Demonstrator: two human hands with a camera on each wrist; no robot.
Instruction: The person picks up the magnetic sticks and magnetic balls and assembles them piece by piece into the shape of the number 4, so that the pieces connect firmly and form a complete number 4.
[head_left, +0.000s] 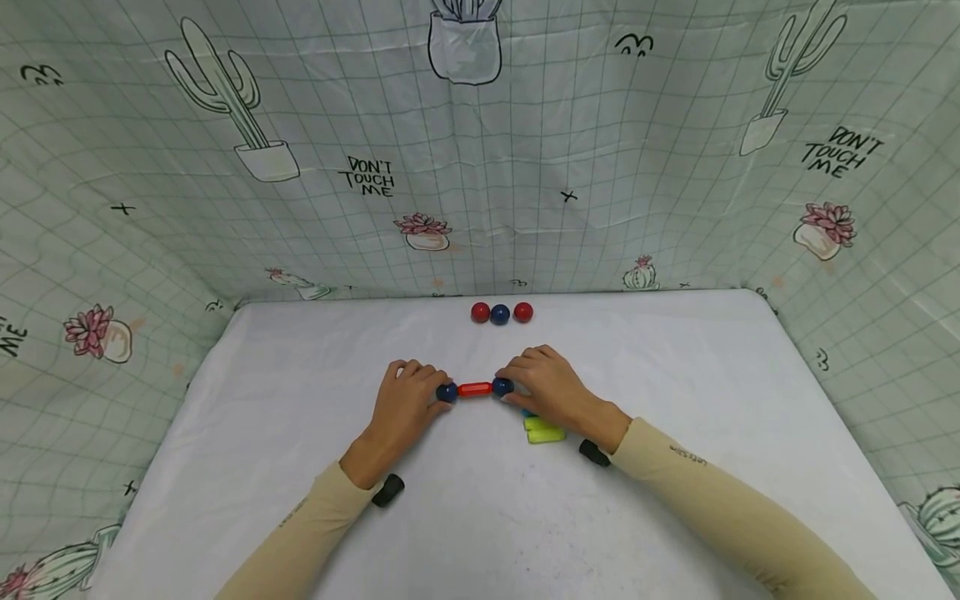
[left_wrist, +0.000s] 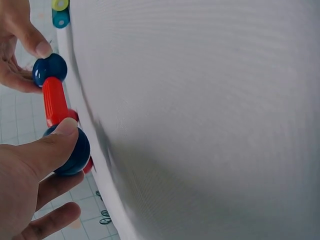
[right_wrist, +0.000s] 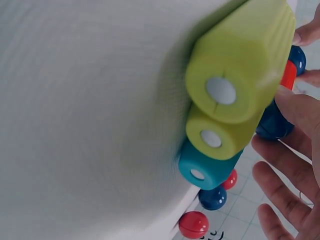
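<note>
A red rod [head_left: 475, 389] joins two dark blue balls, one at each end. My left hand [head_left: 405, 408] pinches the left ball [head_left: 447, 392] between thumb and fingers; in the left wrist view its thumb lies over that ball [left_wrist: 76, 156]. The right ball [head_left: 502, 387] is gripped by my right hand [head_left: 551, 390], whose thumb and fingers show around it [right_wrist: 274, 122] in the right wrist view. Beside the right hand lie two yellow-green rods [head_left: 544, 431] and a teal rod [right_wrist: 207, 165], partly hidden in the head view.
Towards the back of the white table [head_left: 300, 350] sit a red ball [head_left: 480, 312], a blue ball [head_left: 500, 314] and another red ball [head_left: 523, 312] in a row. Black wrist-camera pieces show at both wrists. A patterned cloth [head_left: 487, 167] hangs behind the table.
</note>
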